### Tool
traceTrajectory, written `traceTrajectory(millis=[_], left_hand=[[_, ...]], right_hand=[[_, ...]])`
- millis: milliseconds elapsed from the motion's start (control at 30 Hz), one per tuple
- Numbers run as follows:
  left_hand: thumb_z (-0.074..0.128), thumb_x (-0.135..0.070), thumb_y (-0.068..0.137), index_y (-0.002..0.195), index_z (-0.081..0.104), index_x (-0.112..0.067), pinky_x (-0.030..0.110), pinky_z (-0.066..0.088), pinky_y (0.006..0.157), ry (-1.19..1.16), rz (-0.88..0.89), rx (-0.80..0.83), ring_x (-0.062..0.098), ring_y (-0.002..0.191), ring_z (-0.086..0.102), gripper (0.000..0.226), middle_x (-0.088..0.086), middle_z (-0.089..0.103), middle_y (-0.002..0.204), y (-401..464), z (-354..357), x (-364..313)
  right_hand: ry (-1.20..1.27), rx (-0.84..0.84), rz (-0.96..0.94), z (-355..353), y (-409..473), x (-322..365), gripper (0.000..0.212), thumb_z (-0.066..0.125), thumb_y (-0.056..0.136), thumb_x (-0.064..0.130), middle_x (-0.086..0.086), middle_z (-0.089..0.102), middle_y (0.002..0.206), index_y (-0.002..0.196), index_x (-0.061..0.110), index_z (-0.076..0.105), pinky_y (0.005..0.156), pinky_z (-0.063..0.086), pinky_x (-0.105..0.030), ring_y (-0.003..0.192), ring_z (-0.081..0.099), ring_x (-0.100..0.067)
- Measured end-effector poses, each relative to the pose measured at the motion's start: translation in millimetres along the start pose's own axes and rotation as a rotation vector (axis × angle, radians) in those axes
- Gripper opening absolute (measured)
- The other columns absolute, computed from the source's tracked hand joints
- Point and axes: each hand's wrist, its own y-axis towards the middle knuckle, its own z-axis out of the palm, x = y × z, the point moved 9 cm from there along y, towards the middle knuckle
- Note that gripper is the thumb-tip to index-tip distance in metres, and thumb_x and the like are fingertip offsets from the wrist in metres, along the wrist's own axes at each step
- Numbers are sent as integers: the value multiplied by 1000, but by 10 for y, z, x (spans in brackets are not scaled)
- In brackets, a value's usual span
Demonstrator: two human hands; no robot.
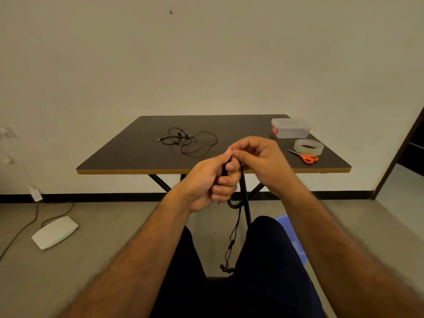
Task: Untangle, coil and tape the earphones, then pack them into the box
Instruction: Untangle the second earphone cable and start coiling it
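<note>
At the centre of the frame the left hand (pixel 210 180) is curled around a dark cord (pixel 234 235), its fingers folded over what looks like a small bundle of loops, probably so the coil keeps its shape while more is added. The right hand (pixel 259 161), just above and touching it, pinches the same cord at the fingertips, seemingly to feed or guide the next turn. The loose end hangs down between the knees, with the earbuds (pixel 227 269) dangling at the bottom, so gravity keeps that length straight and free of knots. A second, tangled pair of earphones (pixel 187 141) lies on the table (pixel 128 157) at upper centre, apparently waiting its turn. The box (pixel 291 128), tape (pixel 308 146) and scissors (pixel 306 157) sit together at the table's right, within reach of the right hand for the taping and packing steps, which I judge are yet to come.
</note>
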Motion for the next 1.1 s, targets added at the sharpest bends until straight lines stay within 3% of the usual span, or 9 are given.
traceTrajectory(millis=[133, 300, 467, 567, 700, 800, 900, 1033, 1100], left_hand=[[35, -39, 99, 71, 44, -21, 16, 20, 36, -60, 37, 24, 3, 39, 25, 35, -7, 32, 54, 9, 47, -53], [32, -37, 102, 69, 44, -20, 18, 16, 38, -106, 149, -73, 4, 40, 23, 39, -6, 30, 55, 16, -31, -186], [37, -37, 98, 65, 47, -21, 18, 15, 37, -212, 248, -99, 4, 37, 25, 38, -7, 32, 52, -7, -64, -284], [38, -36, 96, 65, 48, -21, 16, 20, 34, -287, 283, -116, 4, 36, 26, 36, -7, 32, 51, -21, -98, -324], [33, -36, 102, 68, 46, -21, 17, 21, 35, -348, 348, -203, 4, 36, 27, 39, -8, 33, 51, -38, -213, -389], [28, -37, 106, 73, 44, -20, 19, 22, 38, -231, 394, -335, 6, 40, 26, 41, -7, 33, 54, -73, -320, -444], [26, -36, 108, 77, 45, -17, 21, 28, 40, 32, 446, -469, 9, 44, 31, 40, -5, 37, 57, -130, -397, -496], [27, -33, 108, 79, 46, -15, 23, 38, 44, 327, 483, -530, 11, 46, 40, 39, -6, 43, 57, -158, -443, -532], [28, -33, 108, 80, 47, -14, 25, 43, 46, 431, 459, -542, 13, 49, 46, 39, -5, 47, 57, -152, -496, -512]], right_hand=[[40, 63, 25, 103, -38, -84, 13, 57, 96, 5, -12, 72, 87, 98, 7, 70, 71, 59, -32, 80, 69, -21], [102, 66, 120, 230, -148, -294, 17, 52, 99, 6, -24, 69, 95, 104, 1, 67, 74, 57, -49, 81, 66, -28], [162, 118, 246, 409, -267, -470, 24, 48, 102, 15, -25, 69, 92, 108, -3, 63, 68, 58, -32, 75, 68, -24], [217, 143, 304, 495, -321, -529, 32, 44, 105, 20, -13, 67, 81, 107, -7, 61, 67, 58, -32, 69, 66, -21], [224, 217, 338, 641, -423, -567, 24, 44, 105, 19, -6, 68, 77, 99, 4, 62, 67, 57, -32, 66, 66, -18], [192, 276, 364, 733, -498, -571, 21, 44, 104, 16, -4, 66, 76, 104, 11, 64, 64, 56, -30, 65, 64, -17], [143, 310, 389, 755, -515, -536, 20, 48, 102, 14, -1, 66, 72, 116, 15, 63, 59, 55, -27, 62, 63, -16], [8, 345, 368, 702, -501, -442, 18, 55, 99, 14, -1, 61, 64, 115, 19, 63, 58, 55, -25, 55, 59, -14], [-119, 346, 333, 639, -477, -398, 15, 57, 98, 17, 0, 62, 62, 110, 25, 63, 65, 57, -28, 55, 60, -14]])
